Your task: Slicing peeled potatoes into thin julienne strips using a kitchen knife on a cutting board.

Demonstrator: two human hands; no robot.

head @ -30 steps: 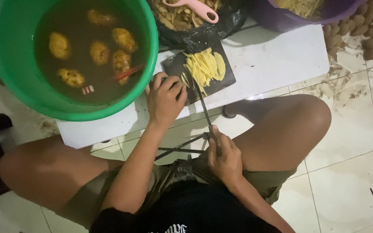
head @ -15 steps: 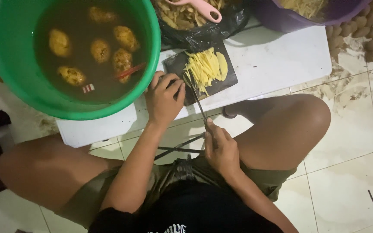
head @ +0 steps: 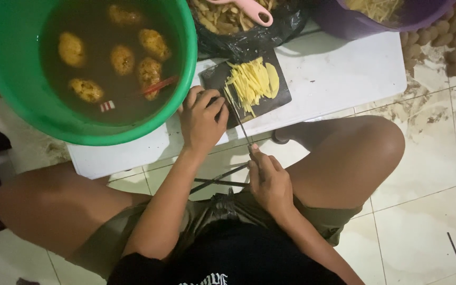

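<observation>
While potato is held down on the dark cutting board (head: pixel 222 79), thin strips are being sliced.
A knife (head: pixel 242 126) is gripped in the closed right hand (head: pixel 270 182); the left hand (head: pixel 201 119), fingers curled, pins the piece beside the cut strips (head: pixel 252 82). Steady, close strokes are judged necessary next.
</observation>
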